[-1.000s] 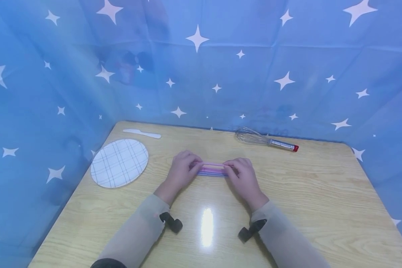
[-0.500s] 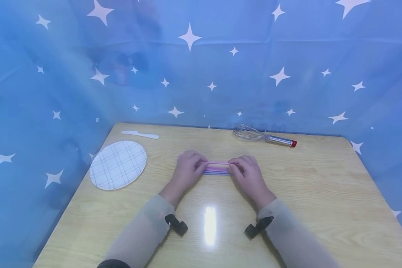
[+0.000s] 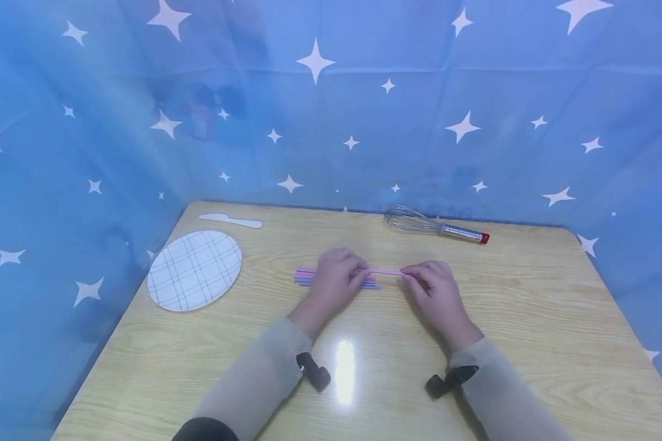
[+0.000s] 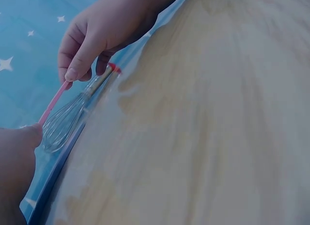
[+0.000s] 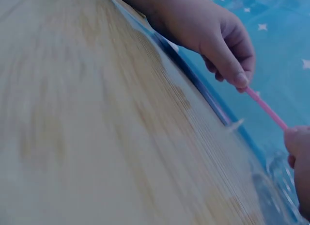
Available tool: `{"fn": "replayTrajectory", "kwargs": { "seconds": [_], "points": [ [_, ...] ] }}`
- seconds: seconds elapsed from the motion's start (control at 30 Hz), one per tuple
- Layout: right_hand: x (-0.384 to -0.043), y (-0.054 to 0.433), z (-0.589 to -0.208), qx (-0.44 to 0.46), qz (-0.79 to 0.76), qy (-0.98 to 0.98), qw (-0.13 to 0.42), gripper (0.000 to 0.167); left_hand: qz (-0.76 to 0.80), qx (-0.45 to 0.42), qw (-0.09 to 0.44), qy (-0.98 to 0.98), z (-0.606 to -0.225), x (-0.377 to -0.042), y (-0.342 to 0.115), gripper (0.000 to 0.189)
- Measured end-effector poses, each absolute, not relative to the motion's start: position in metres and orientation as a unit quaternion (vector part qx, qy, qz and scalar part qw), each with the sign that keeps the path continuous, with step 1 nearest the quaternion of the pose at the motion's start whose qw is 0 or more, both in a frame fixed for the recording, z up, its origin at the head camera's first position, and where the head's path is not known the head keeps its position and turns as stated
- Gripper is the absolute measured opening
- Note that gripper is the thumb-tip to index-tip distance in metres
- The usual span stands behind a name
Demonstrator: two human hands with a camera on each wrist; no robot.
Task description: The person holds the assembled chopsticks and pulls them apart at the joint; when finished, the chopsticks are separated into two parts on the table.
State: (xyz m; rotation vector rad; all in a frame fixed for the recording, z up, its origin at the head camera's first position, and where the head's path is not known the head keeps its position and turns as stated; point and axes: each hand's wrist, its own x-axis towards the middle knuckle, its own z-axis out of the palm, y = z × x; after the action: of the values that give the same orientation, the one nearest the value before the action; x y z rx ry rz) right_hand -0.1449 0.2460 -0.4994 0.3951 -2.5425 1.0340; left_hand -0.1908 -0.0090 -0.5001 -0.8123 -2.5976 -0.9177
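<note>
Between thumb and fingers, my left hand pinches one end of a thin pink straw. My right hand pinches its other end, so the straw stretches level between both hands. The left wrist view shows the pink straw raised above the table, its tips hidden in the fingers. Beneath and behind my left hand, several pink, purple and blue straws lie side by side on the table, partly covered by that hand.
A white plate with a blue checked pattern lies at the left, a white plastic knife behind it. A wire whisk with a red-tipped handle lies near the back edge. A blue star-printed curtain surrounds the wooden table.
Both hands have moved to the right with the pink straw between them. The other straws stay on the table and now show to the left of my left hand.
</note>
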Motion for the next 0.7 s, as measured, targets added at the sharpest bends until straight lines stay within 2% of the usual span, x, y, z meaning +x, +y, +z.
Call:
{"fn": "replayTrajectory", "kwargs": {
  "seconds": [0.27, 0.7],
  "points": [
    [-0.139, 0.279, -0.5, 0.137, 0.357, -0.901, 0.207, 0.013, -0.315, -0.311, 0.145, -0.885, -0.499, -0.188, 0.021, 0.015],
    [-0.128, 0.315, -0.5, 0.105, 0.352, -0.903, 0.224, 0.013, -0.289, -0.317, 0.126, -0.895, -0.504, -0.189, 0.065, 0.02]
  ]
}}
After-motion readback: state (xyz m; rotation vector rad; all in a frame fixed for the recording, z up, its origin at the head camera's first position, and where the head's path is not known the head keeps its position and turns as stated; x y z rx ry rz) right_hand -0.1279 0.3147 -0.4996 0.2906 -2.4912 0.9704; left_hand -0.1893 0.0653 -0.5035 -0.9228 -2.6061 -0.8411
